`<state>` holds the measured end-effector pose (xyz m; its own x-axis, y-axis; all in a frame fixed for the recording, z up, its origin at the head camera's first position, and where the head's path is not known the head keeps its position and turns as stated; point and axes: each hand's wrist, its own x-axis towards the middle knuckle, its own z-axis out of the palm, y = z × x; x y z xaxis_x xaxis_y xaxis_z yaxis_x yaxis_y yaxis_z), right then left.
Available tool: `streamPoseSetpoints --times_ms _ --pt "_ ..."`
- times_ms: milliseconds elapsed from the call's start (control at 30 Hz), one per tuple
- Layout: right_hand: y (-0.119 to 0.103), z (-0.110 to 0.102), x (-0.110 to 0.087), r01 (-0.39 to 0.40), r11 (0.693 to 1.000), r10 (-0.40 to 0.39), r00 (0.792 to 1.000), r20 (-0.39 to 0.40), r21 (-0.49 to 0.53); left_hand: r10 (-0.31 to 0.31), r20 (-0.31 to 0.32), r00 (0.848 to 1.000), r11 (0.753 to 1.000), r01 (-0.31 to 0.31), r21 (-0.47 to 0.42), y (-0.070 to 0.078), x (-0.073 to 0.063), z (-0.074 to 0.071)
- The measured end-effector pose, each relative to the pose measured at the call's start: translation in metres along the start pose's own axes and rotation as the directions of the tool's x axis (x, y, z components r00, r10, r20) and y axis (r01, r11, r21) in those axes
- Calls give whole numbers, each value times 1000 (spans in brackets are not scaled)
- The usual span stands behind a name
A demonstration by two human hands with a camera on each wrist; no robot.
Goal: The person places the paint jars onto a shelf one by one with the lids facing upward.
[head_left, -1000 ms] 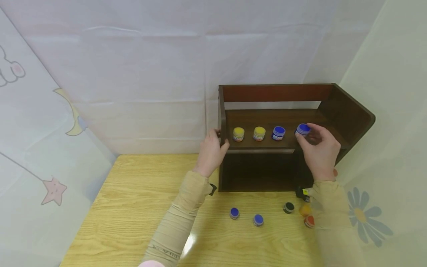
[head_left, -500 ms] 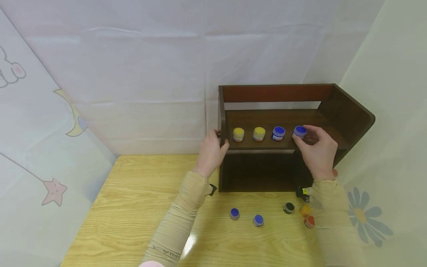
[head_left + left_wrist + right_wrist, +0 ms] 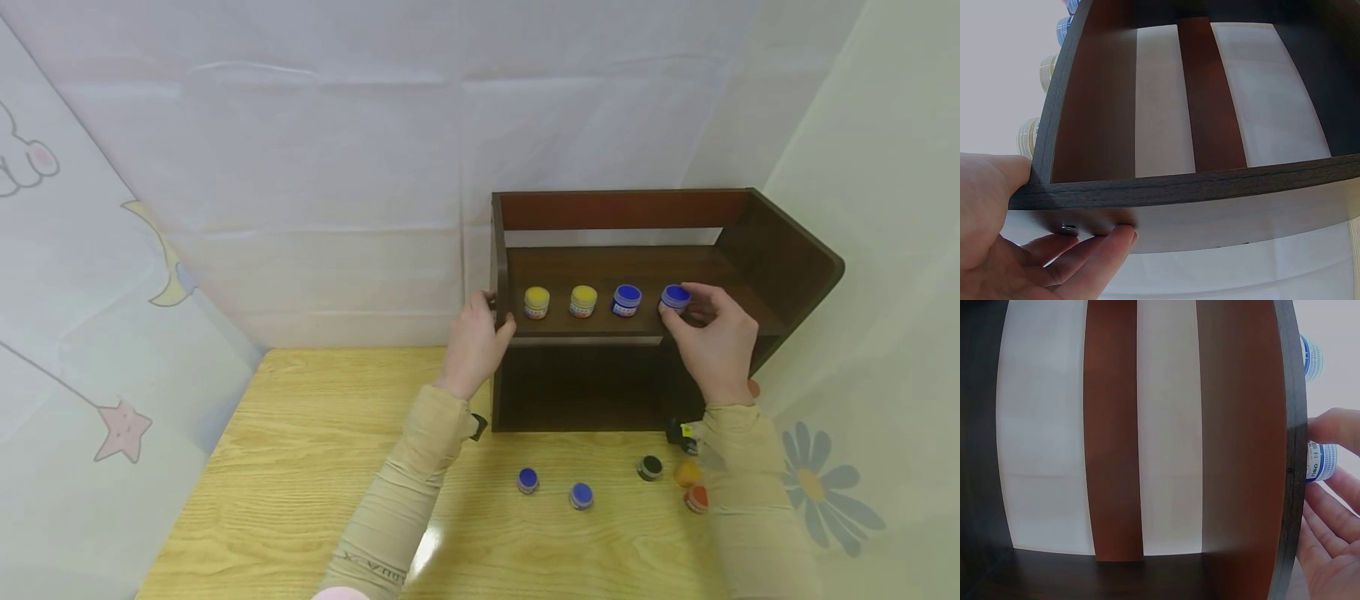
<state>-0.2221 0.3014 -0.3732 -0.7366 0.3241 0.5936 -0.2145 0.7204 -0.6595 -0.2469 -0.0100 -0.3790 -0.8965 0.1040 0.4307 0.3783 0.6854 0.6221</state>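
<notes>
On the upper board of a dark brown shelf (image 3: 600, 260), my right hand (image 3: 716, 342) pinches a blue-lidded paint jar (image 3: 675, 298) between thumb and fingers. That jar ends a row: a yellow paint jar (image 3: 536, 302), a second yellow jar (image 3: 582, 301) and another blue jar (image 3: 626, 300) stand to its left. My left hand (image 3: 474, 343) grips the shelf's left side panel. In the left wrist view its fingers (image 3: 1100, 256) lie along the panel's outer face, with the thumb at the front corner. The right wrist view shows the held jar's printed label (image 3: 1315, 464) partly behind the board edge.
Below, on the wooden table (image 3: 337, 433), stand two blue jars, one (image 3: 527, 480) left of the other (image 3: 581, 496). A black jar (image 3: 649, 467), an orange-yellow one (image 3: 687, 473) and a red one (image 3: 696, 498) sit by the right sleeve. Cloth walls surround the table.
My right hand has shifted slightly left and lower with the blue paint jar, into line with the row. It has hardly moved in the last half second. The left hand stays on the panel.
</notes>
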Motion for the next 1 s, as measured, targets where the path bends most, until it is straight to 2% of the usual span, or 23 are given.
streamPoseSetpoints --times_ms 500,1000 --pt "0 0 -1 -10 1000 10 1000 24 -7 13 -11 1000 1000 -13 4 -1 -1 0" --pt "2 1 0 -17 1000 17 999 45 -2 -6 18 1000 1000 6 -7 1 0 -2"
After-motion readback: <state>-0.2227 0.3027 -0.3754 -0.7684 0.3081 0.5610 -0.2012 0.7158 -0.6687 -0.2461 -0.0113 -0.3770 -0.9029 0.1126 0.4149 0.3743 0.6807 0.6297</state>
